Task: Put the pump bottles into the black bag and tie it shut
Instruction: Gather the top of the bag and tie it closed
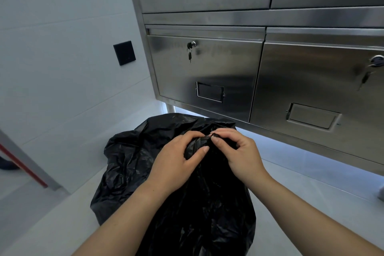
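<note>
On the floor below the steel cabinet (pixel 207 72), my left hand (pixel 176 164) and right hand (pixel 241 151) pinch the crinkled black bag (pixel 128 164)'s gathered neck; its contents are hidden.

Both bare forearms reach in from the near edge and converge toward the middle. The left hand (pixel 178 160) lies palm down, fingers curled over and thumb stretched to the right, closed on gathered black plastic. The right hand (pixel 239 151) sits just beside it on the right, wrist bent, thumb and forefinger pinching a twisted bit of the same plastic, the other fingers curled under. The fingertips of the two hands nearly meet at the far side.
</note>
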`<state>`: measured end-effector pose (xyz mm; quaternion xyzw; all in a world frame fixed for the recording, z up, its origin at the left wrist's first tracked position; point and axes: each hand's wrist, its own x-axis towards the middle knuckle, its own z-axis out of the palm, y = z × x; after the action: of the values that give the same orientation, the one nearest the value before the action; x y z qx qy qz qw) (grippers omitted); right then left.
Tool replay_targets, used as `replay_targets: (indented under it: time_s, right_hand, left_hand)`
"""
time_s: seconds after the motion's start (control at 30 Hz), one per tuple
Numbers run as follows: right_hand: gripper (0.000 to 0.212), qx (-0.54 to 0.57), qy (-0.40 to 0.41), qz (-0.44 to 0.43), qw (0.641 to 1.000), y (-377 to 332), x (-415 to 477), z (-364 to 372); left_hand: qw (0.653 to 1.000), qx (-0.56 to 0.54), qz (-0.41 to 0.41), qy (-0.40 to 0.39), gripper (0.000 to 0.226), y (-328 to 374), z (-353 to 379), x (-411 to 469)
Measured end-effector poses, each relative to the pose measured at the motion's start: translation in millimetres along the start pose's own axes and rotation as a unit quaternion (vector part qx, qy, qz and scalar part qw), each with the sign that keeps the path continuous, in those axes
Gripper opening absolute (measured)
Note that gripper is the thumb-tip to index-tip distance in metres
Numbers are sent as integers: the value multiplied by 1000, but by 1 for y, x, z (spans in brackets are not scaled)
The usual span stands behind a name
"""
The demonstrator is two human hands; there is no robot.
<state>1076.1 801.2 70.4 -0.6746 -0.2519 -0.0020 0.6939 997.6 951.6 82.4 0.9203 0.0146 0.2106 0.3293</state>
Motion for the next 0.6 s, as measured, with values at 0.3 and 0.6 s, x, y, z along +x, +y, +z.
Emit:
replay_targets:
  time_s: [0.3,0.6]
  right_hand:
    - [14,76,70,174,979,16,-7,-18]
    - [10,122,99,85,984,-17,1,-8]
  left_hand:
    - [980,186,-15,-71,71,-31,-8,-21]
    - [991,130,-7,-44,43,-18,-5,-18]
